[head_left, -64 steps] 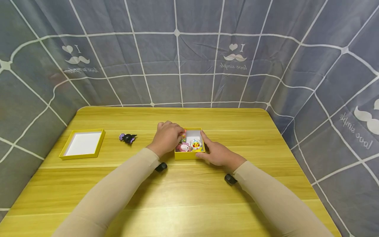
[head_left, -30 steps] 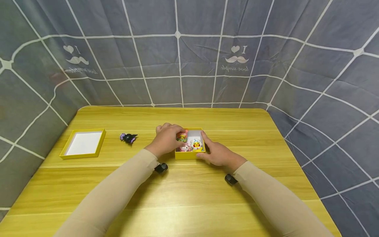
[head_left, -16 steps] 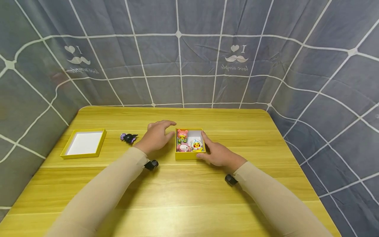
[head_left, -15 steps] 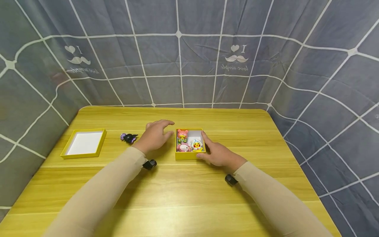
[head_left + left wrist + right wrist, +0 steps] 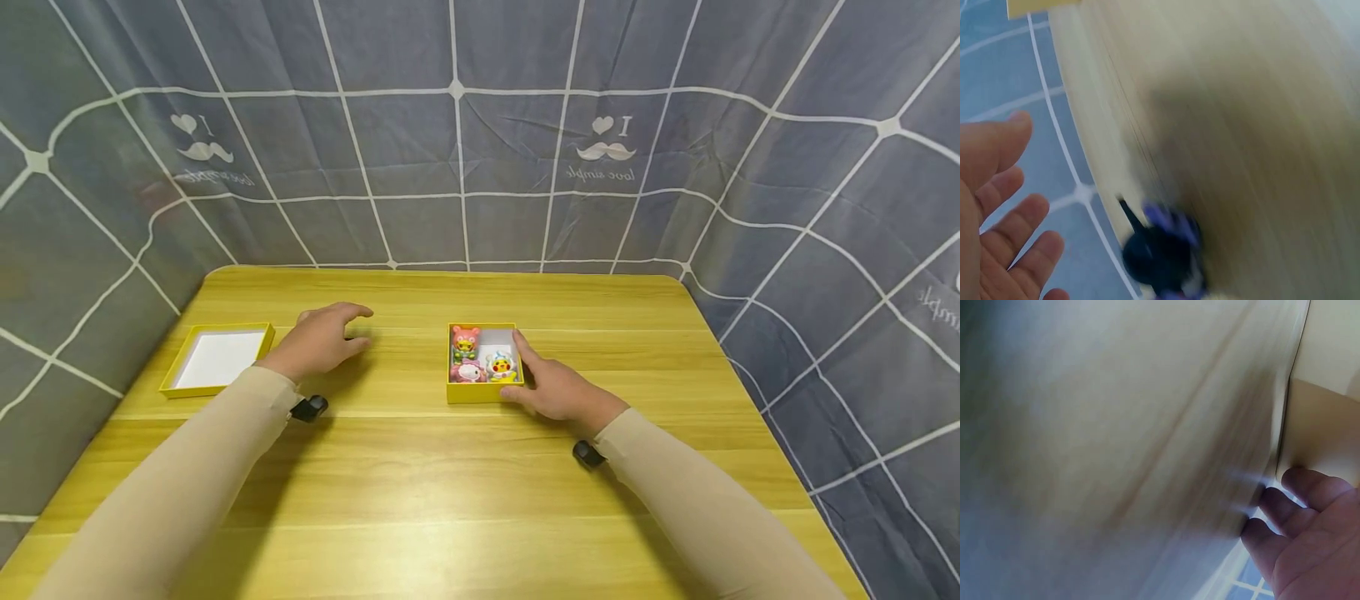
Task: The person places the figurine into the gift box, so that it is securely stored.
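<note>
My right hand [image 5: 558, 390] holds the yellow box [image 5: 474, 393] at its right side, thumb at the front corner and fingers along the wall. Inside the box are a pink-hooded yellow toy figure [image 5: 466, 341], a pink-and-white figure [image 5: 468, 372] and a yellow figure with a white hood [image 5: 502, 367]. Off to the left, my left hand [image 5: 318, 340] is in the air over the table with fingers apart and nothing in them. A black figure with purple parts [image 5: 1160, 256], blurred, shows close to that hand in the left wrist view; in the head view the hand hides it.
The yellow box lid [image 5: 217, 360] lies with its white inside up at the table's left, partly behind the left wrist. A grey-blue curtain [image 5: 420, 150] with white lines surrounds the wooden table [image 5: 450, 475] at the back and sides.
My left hand has let go of the pink-hooded figure in the box's back left and moved left, over the black figure. The right hand has stayed at the box.
</note>
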Demonstrator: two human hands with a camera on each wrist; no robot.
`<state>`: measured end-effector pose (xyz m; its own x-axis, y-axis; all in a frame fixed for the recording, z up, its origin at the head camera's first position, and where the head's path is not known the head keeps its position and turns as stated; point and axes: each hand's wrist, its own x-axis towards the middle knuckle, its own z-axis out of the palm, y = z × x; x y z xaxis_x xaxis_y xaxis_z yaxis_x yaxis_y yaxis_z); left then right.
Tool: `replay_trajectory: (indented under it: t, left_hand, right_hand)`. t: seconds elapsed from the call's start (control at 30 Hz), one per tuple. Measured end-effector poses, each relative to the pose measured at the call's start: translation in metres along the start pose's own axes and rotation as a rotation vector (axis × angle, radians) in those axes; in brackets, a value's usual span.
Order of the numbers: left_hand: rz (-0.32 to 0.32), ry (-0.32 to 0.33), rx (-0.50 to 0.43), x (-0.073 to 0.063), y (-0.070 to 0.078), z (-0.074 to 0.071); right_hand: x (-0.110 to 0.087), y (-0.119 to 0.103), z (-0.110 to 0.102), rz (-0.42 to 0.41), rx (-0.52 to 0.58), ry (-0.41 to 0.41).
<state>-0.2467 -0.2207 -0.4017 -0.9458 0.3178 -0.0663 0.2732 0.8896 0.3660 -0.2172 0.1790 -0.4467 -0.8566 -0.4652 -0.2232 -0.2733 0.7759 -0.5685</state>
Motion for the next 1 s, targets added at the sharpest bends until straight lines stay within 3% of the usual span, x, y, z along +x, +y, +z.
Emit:
replay_trajectory:
  t: [0.33, 0.57, 1.0]
  left_hand:
    - [-0.038, -0.076, -0.004, -0.015, -0.032, -0.013]
    - [-0.033, -0.084, -0.007, -0.023, -0.04, -0.012]
    - [-0.02, -0.026, 0.032, -0.029, -0.044, 0.005]
  right_hand:
    - [0.001, 0.001, -0.001, 0.014, 0.0, -0.005]
    - [-0.001, -0.001, -0.002, 0.04, 0.028, -0.006]
    - [0.0, -0.001, -0.001, 0.032, 0.024, -0.009]
